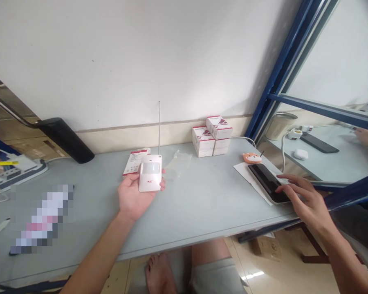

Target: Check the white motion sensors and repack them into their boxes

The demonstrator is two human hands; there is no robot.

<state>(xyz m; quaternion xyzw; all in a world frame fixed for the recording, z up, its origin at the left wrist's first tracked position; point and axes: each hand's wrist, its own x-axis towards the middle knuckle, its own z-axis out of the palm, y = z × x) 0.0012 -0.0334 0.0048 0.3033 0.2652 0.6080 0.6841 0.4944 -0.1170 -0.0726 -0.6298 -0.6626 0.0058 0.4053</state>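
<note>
My left hand (134, 200) is wrapped round a white sensor device (150, 175), held upright above the desk, its thin metal antenna (159, 126) pointing up. Just behind it lies a white and red box (134, 161). A crumpled clear plastic bag (180, 163) is to its right. My right hand (306, 200) has its fingers spread, with fingertips at the dark screen of a black phone (268, 183). White paper (243, 175) shows under the phone.
Several small white and red boxes (204, 145) are stacked by the wall. An orange animal-shaped item (251, 158) sits behind the phone. On the left are a black cylinder (66, 139), a power strip (18, 175) and a blurred-out object (43, 220). Blue frame posts (266, 94) stand right.
</note>
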